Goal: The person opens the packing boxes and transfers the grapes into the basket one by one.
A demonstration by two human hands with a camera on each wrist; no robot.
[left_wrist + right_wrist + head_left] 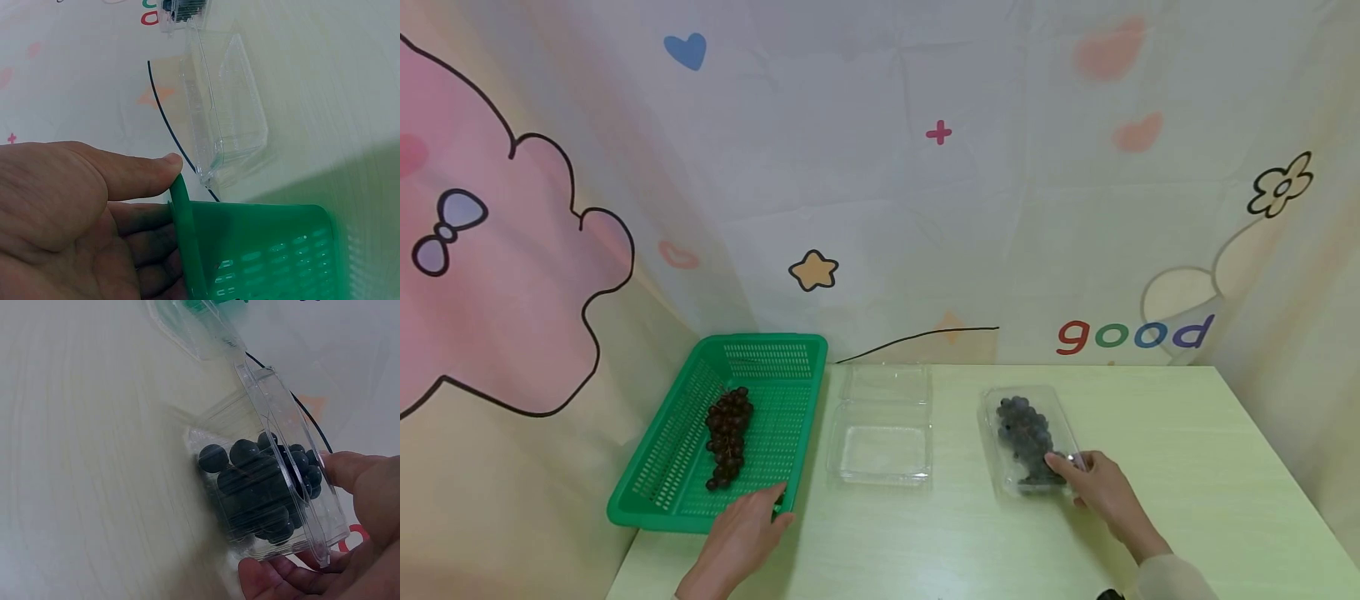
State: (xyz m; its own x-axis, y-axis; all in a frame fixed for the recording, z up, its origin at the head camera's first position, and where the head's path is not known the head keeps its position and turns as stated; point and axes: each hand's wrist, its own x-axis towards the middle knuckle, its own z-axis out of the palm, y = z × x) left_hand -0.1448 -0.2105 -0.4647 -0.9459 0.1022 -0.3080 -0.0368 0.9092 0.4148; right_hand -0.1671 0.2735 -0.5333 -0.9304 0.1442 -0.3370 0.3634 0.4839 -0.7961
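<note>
My left hand (741, 529) holds the near rim of a green plastic basket (808, 433). In the left wrist view the thumb lies over the rim and the other fingers curl beneath it. Inside the basket lies a bunch of dark red grapes (728, 437). On the right, my right hand (1105, 492) grips the near right corner of a closed clear plastic box (1054, 404), thumb on the lid and fingers at its side. Dark blue-black grapes (256, 487) fill part of this box and show through its wall.
Between the basket and the grape box stands another clear plastic box (883, 450), its lid raised toward the back. The pale table (1195, 450) meets a printed cloth backdrop (880, 183) behind, and more cloth hangs at both sides.
</note>
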